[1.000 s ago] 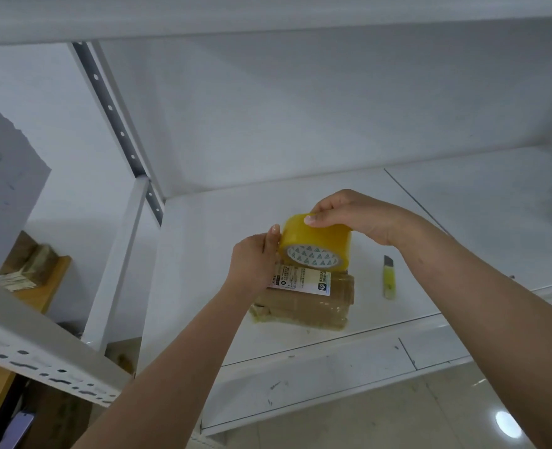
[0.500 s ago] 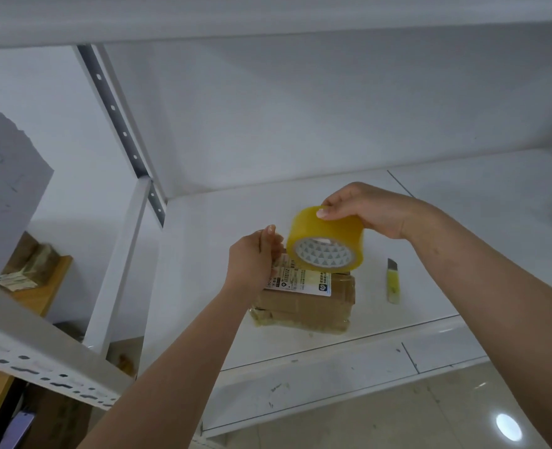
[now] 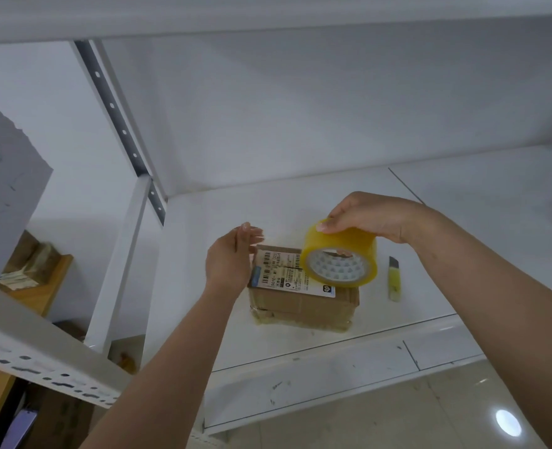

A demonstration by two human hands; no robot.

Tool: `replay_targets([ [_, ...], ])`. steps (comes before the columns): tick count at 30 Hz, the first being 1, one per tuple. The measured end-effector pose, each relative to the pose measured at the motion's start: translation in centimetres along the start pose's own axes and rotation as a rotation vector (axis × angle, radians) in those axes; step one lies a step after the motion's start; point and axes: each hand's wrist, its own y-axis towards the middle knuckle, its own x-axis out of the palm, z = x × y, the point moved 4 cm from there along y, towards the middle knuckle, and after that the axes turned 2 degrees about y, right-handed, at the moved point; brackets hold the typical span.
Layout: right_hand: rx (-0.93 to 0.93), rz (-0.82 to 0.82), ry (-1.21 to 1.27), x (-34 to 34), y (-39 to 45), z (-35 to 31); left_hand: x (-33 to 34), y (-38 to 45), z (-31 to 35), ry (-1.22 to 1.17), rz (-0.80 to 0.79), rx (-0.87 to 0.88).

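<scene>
Right hand [image 3: 370,215]: my fingers grip the tape roll [image 3: 339,251] over the box [image 3: 300,299], at its 2 o'clock corner.
Left hand [image 3: 232,259]: fingers straight, holding nothing, by its 9 o'clock edge.
Knife [image 3: 393,280]: 3 o'clock, apart.

Soft, even, fairly bright light, with only a faint shadow under the box [image 3: 300,304]. One hard lamp glare spot on the glossy floor [image 3: 507,422]. Left hand [image 3: 229,264] fingertips are motion-blurred, while right hand [image 3: 371,215] and tape roll [image 3: 342,244] are sharp. Wide-angle distortion bends the shelf upright [image 3: 119,124] and the edges go soft.
</scene>
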Motion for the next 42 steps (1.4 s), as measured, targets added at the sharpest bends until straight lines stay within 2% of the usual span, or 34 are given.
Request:
replay_targets([
  [3, 0.013, 0.043, -0.129, 0.7, 0.7, -0.7, -0.7, -0.2, -1.5, -0.019, -0.011, -0.056],
  [6, -0.006, 0.038, -0.196, 1.3, 1.1, -1.3, -0.3, -0.9, -3.2, -0.131, -0.077, -0.215],
  [8, -0.023, 0.048, -0.209, 1.4, 1.1, -1.3, 0.0, -1.1, -3.9, -0.196, -0.109, -0.286],
  [14, -0.106, 0.128, -0.183, 2.3, 1.3, -1.4, 0.2, -1.5, -4.9, -0.356, -0.076, -0.389],
  [18, -0.143, 0.187, -0.156, 2.7, 1.5, -1.4, 0.5, -1.6, -5.7, -0.291, -0.077, -0.387],
  [21, -0.157, 0.215, -0.144, 3.0, 1.5, -1.4, 1.4, -2.0, -6.3, -0.21, -0.151, -0.391],
  [24, -0.184, 0.267, -0.114, 3.4, 1.6, -1.4, 2.6, -2.8, -6.8, -0.278, -0.198, -0.478],
  [26, -0.197, 0.32, -0.086, 3.5, 1.5, -1.2, 2.9, -3.1, -7.1, -0.31, -0.183, -0.539],
  [30, -0.194, 0.344, -0.051, 3.6, 1.3, -1.0, 2.9, -3.2, -7.8, -0.429, -0.056, -0.598],
  [32, -0.193, 0.336, -0.057, 3.7, 1.4, -1.2, 3.0, -3.5, -7.7, -0.441, -0.043, -0.595],
  [35, -0.189, 0.336, -0.054, 3.7, 1.5, -1.2, 3.0, -4.0, -8.1, -0.303, -0.039, -0.553],
  [42, -0.199, 0.331, -0.036, 3.7, 1.6, -1.0, 2.3, -3.6, -8.3, -0.25, -0.134, -0.462],
])
